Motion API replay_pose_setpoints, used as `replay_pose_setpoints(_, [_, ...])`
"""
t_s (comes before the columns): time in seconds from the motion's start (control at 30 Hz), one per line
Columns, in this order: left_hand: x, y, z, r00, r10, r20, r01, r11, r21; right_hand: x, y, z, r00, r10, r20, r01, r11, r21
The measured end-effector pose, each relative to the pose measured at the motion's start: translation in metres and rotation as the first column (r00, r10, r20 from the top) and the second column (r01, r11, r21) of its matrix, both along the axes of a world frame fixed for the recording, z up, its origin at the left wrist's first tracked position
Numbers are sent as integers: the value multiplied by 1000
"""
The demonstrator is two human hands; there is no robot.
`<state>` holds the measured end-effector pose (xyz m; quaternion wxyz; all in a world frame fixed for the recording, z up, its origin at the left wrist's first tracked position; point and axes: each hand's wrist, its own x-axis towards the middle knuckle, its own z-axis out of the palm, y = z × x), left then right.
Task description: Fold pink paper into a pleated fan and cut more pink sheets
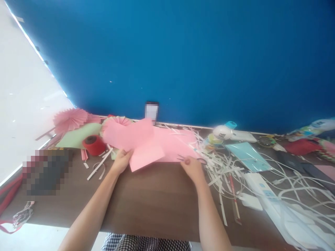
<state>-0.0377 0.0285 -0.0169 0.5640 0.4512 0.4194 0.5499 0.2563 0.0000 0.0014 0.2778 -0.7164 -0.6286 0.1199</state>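
Several pink paper sheets [146, 143] lie overlapped at the back of a brown wooden table [146, 198]. My left hand [120, 161] pinches the near left edge of one pink sheet. My right hand [193, 168] rests at the right edge of the pink sheets, fingers closed around the handles of small scissors [200, 160]. The scissor blades are mostly hidden by my hand and the paper.
A red tape roll [93, 144], a green sheet [78, 136] and pink paper fans [70, 119] sit at the left. White paper strips [222, 167], cables, a light blue sheet [247, 157] and a glue bottle [222, 132] crowd the right. A blue wall stands behind.
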Motion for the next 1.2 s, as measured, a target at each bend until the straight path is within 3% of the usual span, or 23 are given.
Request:
replay_pose_setpoints(0.07, [-2, 0, -1, 997, 13, 78, -11, 1000, -20, 11, 2, 2, 995, -92, 25, 88, 987, 131])
replay_pose_setpoints(0.17, [2, -1, -2, 987, -111, 113, 118, 992, -49, 23, 3, 2, 970, -245, 12, 232, 934, 270])
replay_pose_setpoints(0.27, [7, -3, -1, 976, -195, 99, 202, 978, -60, 36, 1, -1, 845, -535, 19, 502, 804, 319])
replay_pose_setpoints(0.33, [8, -4, 1, 967, -242, 85, 247, 967, -62, 48, 0, -4, 765, -644, -8, 611, 721, 327])
replay_pose_setpoints(0.4, [8, -6, 2, 955, -288, 74, 292, 954, -63, 58, -1, -7, 751, -660, -28, 621, 691, 370])
replay_pose_setpoints(0.5, [6, -6, 3, 938, -344, 37, 346, 935, -80, 65, 0, -8, 783, -622, -2, 527, 662, 532])
replay_pose_setpoints(0.57, [5, -6, 3, 931, -364, -18, 360, 927, -106, 61, 2, -8, 797, -603, 45, 473, 668, 574])
replay_pose_setpoints(0.67, [4, -5, 6, 914, -391, -107, 379, 918, -118, 44, 4, -6, 806, -579, 123, 436, 722, 538])
replay_pose_setpoints(0.8, [8, -6, 12, 908, -389, -154, 387, 921, -43, 16, 4, -7, 818, -544, 188, 354, 733, 581])
replay_pose_setpoints(0.87, [11, -5, 12, 909, -354, -220, 368, 929, 27, 5, 4, -10, 861, -448, 238, 247, 780, 575])
replay_pose_setpoints(0.93, [13, -4, 8, 910, -262, -322, 313, 943, 116, -3, 5, -12, 896, -346, 278, 139, 814, 564])
replay_pose_setpoints(1.03, [13, 0, -2, 885, 8, -466, 130, 956, 262, -11, 5, -14, 918, -249, 309, 44, 837, 545])
replay_pose_setpoints(1.13, [11, 1, -9, 775, 260, -575, 13, 905, 426, -14, 4, -13, 936, -105, 336, -69, 880, 469])
replay_pose_setpoints(1.2, [11, -1, -11, 687, 338, -644, 51, 861, 507, -16, 4, -13, 938, -7, 348, -148, 897, 417])
